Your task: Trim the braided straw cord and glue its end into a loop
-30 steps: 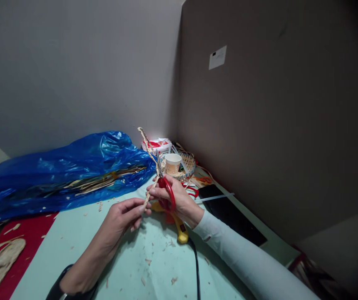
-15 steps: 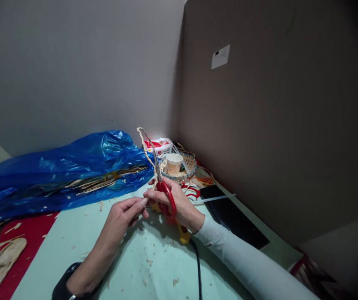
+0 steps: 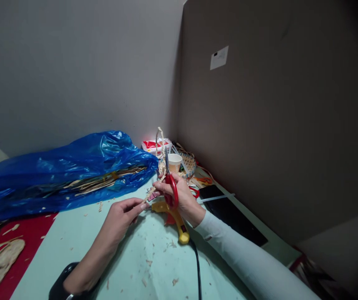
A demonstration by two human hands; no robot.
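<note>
A thin braided straw cord [image 3: 150, 193] runs between my two hands and rises in a narrow loop above them. My left hand [image 3: 125, 212] pinches its lower end between thumb and fingertips. In my right hand [image 3: 180, 195] are red-handled scissors [image 3: 171, 192], their blades pointing up, and its fingertips also hold the cord. Below the right hand a yellow glue gun [image 3: 179, 225] lies on the pale green tabletop [image 3: 154, 266], its black cable running toward me.
A blue plastic bag [image 3: 56, 162] with straw strips lies at the left. Behind the hands are a woven basket [image 3: 190, 164], a paper cup [image 3: 175, 161] and a red-white packet [image 3: 154, 146]. A black flat object [image 3: 235, 221] lies right; a woven straw piece [image 3: 3, 262] lies far left.
My right hand has moved slightly away from the left along the cord, showing more of it between them. The loop and scissors have shifted right and stand more upright. More of the glue gun shows.
</note>
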